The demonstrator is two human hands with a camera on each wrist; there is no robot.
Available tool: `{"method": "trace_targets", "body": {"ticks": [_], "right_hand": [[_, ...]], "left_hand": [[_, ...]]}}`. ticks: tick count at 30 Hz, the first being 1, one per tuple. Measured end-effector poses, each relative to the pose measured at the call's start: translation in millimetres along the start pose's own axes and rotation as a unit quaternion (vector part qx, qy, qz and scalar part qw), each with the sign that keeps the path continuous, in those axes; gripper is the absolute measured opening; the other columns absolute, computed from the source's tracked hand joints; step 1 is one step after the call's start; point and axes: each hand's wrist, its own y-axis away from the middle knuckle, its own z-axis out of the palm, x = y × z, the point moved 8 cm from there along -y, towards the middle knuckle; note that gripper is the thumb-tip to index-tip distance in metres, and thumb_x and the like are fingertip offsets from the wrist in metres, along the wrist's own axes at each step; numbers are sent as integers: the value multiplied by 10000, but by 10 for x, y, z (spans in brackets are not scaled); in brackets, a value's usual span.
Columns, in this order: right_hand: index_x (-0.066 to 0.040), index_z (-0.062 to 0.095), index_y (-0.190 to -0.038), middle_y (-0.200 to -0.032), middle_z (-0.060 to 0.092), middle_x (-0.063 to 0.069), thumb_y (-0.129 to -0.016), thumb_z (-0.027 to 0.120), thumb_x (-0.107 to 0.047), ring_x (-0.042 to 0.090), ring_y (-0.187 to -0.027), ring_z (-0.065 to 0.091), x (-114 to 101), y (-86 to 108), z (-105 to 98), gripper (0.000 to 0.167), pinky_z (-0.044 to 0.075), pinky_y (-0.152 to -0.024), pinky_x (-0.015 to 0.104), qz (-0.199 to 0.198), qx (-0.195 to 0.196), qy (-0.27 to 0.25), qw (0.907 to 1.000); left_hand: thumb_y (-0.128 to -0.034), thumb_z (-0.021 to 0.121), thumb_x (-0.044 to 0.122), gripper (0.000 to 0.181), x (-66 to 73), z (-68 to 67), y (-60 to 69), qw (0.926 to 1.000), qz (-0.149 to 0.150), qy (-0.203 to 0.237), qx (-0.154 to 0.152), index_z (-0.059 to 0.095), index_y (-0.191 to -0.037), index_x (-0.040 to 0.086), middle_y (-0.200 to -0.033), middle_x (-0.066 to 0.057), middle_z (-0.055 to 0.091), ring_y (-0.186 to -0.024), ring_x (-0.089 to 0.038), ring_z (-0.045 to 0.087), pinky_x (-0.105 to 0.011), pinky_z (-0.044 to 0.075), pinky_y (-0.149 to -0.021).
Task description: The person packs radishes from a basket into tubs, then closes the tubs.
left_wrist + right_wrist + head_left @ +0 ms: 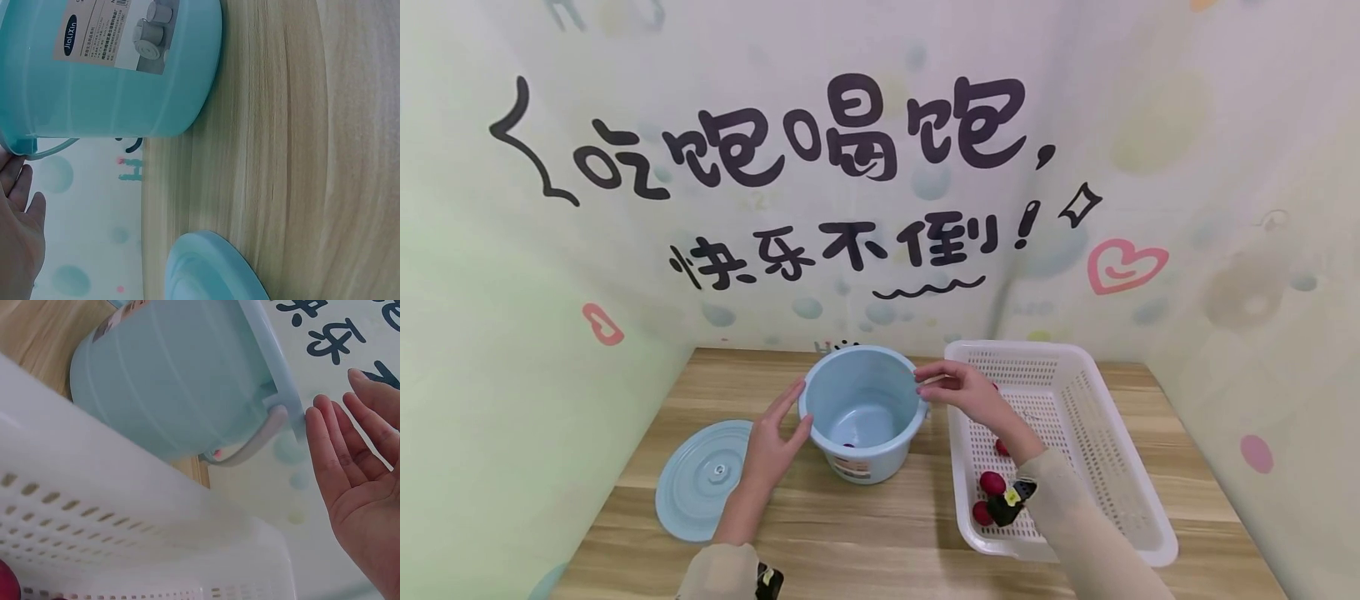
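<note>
pale-blue bucket [891, 462], ribbed, label [852, 467] on near side; left hand [771, 437] spread at left rim; right hand [968, 393], fingers extended, at right rim.

Legible text, two surfaces.
Pale pastel-printed wall [850, 321]: black lettering [862, 125], "吃饱喝饱,快乐不倒!" Light-blue round plastic bucket [94, 103]: rectangular printed label [106, 31], "JiaLiXin" in dark oval [70, 35]; finer print too small.

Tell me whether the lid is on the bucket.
No, the lid lies on the table, left of the bucket.
</note>
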Motion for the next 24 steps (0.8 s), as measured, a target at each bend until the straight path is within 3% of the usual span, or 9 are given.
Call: {"method": "trace_targets", "body": {"ticks": [5,8,14,24], "right_hand": [[21,605,-1300,-1300,649,212,-939,687,-169,237,-1109,695,31,46,-129,415,573,-990,343,5,114,90,9999],[17,603,-1300,-1305,641,219,-940,686,-174,153,-1077,696,45,84,-212,416,565,-993,322,28,193,139,9997],[-38,631,-1280,-1275,665,197,-936,692,-178,177,-1087,700,81,162,-365,377,562,-956,249,36,377,256,9990],[58,583,-1301,-1290,615,306,-934,688,-135,16,-1014,692,182,282,-543,427,578,-897,192,6,504,173,9986]], "left_hand": [[-897,711,121,532,-4,2,-2,10000,-28,-30,-23,563,-1405,61,-1443,-157,570,-1347,-365,531,-547,435,-1118],[-897,710,117,533,-8,3,0,10000,-47,-38,-40,561,-1405,59,-1445,-158,568,-1349,-366,529,-546,433,-1121],[-901,708,125,531,-17,4,5,10000,-83,-12,-55,561,-1408,67,-1453,-151,562,-1355,-365,524,-554,428,-1125],[-905,705,133,537,-11,0,4,9998,-140,11,-103,554,-1416,76,-1463,-155,552,-1361,-363,519,-557,426,-1128]]}}
